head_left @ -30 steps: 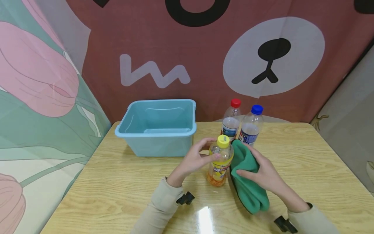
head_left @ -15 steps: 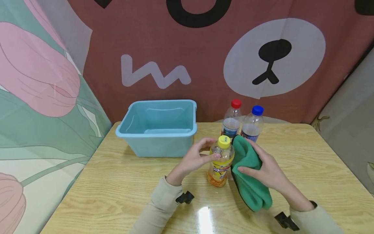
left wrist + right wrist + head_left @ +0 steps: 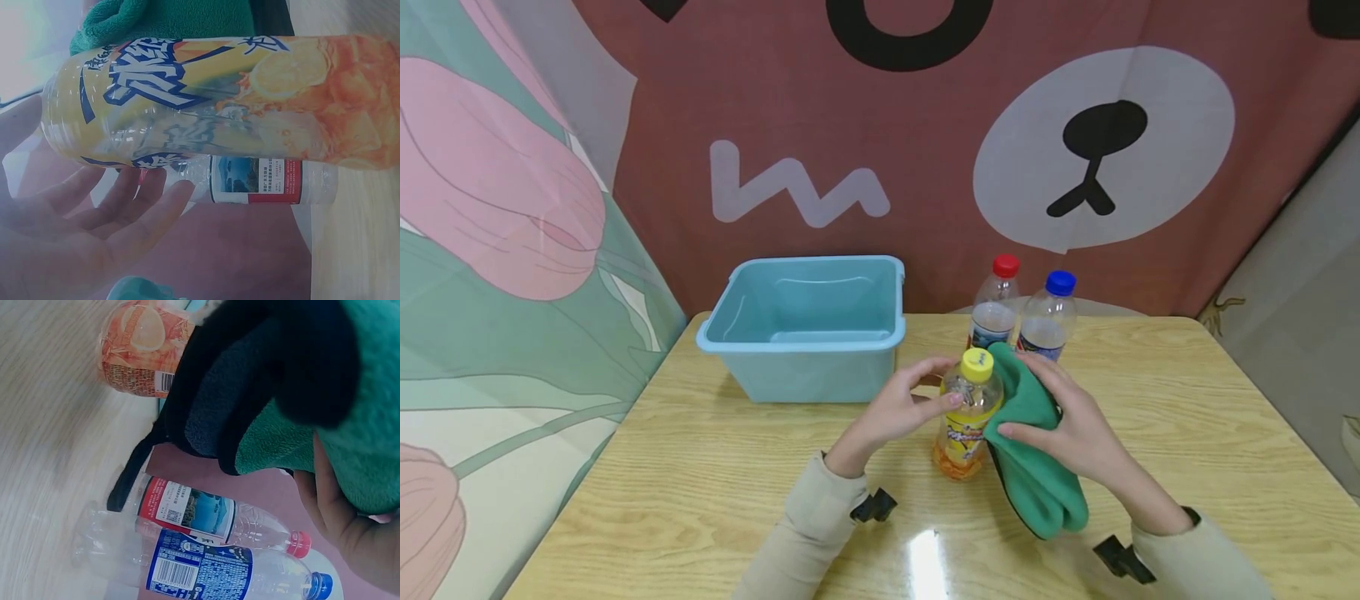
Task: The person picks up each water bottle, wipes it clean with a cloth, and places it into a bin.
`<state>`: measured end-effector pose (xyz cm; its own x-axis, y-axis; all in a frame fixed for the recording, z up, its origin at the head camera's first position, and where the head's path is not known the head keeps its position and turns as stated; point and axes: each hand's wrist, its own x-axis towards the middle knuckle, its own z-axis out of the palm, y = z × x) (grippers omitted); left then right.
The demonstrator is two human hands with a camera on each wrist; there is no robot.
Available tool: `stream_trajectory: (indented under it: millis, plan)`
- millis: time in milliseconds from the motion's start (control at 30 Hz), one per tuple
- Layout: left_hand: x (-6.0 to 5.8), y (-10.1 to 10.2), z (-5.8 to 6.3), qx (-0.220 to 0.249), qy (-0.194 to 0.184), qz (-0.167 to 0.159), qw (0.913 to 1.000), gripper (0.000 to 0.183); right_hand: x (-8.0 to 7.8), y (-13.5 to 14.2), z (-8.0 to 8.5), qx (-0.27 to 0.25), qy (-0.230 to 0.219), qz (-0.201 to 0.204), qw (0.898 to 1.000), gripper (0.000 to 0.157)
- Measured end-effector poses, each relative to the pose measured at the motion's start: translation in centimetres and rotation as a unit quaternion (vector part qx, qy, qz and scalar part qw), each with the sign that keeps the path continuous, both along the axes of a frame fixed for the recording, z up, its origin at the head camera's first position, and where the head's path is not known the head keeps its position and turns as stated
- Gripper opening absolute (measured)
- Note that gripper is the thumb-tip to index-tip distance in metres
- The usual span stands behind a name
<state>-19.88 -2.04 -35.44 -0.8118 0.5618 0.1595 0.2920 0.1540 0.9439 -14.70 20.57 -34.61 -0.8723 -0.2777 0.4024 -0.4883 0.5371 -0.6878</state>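
At the far left corner of the tabletop (image 3: 700, 500), I record a light-blue plastic tub (image 3: 808, 375). Next, my left hand (image 3: 898, 404) holds the yellow-capped iced-tea bottle (image 3: 967, 433) below its neck, thumb in front, fingers curled behind. That bottle is near upright at mid-tabletop; base contact I cannot confirm. By my assessment it is light, thin-walled and slippery, liable to dent under a hard squeeze; the shoulder is a sound hold, the labelled waist an alternative. Toward the far edge, right of centre, stands the red-capped bottle (image 3: 994, 321). Nearer, the green towel (image 3: 1030, 467), dark-lined in the right wrist view, meets the iced-tea bottle's right side. I judge it soft, limp and grippy, best taken by a thick fold. Behind it stands the blue-capped bottle (image 3: 1047, 321). My right hand (image 3: 1078, 425) pinches the towel between thumb and fingers.
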Motion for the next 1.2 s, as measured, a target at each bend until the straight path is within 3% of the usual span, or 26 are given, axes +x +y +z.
stream_trajectory:
  millis: [167, 333, 533, 700, 1033, 1200]
  plan:
    - [0.6, -0.1, 1.0, -0.007, 0.005, -0.002, 1.0, 0.046, 0.0, 0.1, 0.2, 0.02, 0.032, 0.037, 0.999, 0.08]
    - [1.7, -0.2, 2.6, -0.014, 0.01, 0.0, 0.9999, 0.044, 0.2, 0.2, 0.5, 0.03, 0.033, 0.04, 0.998, 0.08]
    - [1.0, -0.1, 1.0, 0.009, 0.023, 0.012, 0.9996, 0.045, 0.1, 0.1, 0.1, 0.039, 0.055, 0.033, 0.997, 0.07]
    - [0.8, 0.1, 0.0, 0.029, 0.056, 0.018, 0.9979, 0.043, 0.0, -0.1, 0.0, 0.055, 0.051, 0.033, 0.997, 0.073]
    - [1.5, 0.8, 0.2, -0.014, 0.095, 0.052, 0.994, 0.053, -0.1, -0.6, -0.3, 0.067, 0.028, 0.029, 0.997, 0.08]
    - [1.6, 0.9, 0.1, -0.014, 0.11, 0.058, 0.9922, 0.052, -0.1, -0.8, -0.6, 0.062, 0.019, 0.02, 0.998, 0.083]
